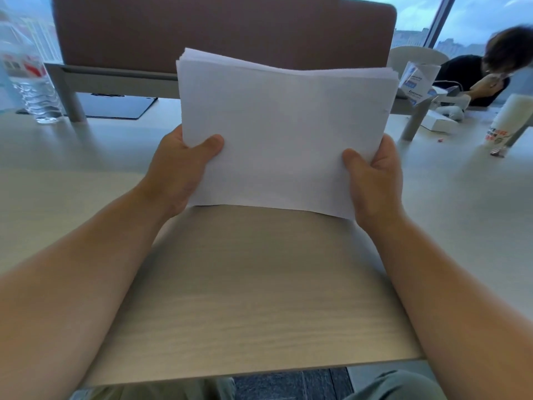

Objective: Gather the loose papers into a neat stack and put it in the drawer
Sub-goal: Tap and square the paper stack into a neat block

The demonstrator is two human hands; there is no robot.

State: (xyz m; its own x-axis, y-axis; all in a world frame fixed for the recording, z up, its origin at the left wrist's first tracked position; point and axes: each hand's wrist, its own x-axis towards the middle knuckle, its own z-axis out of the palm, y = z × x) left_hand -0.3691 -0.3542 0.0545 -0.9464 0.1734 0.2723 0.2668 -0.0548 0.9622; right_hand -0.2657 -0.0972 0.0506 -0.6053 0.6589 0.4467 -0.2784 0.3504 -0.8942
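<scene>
Soft, bluish daylight is admitted through the windows (487, 21) behind. The desk (245, 284) is evenly lit, with faint shadows. Edges are bent by wide-angle distortion; the background is blurred.

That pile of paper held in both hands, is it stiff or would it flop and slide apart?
Probably floppy: the paper stack sags along its top edge between the left hand and right hand. The sheets may slip, since the far edges already fan out unevenly. It looks light enough, as thumbs and fingers alone hold it off the desk.
</scene>
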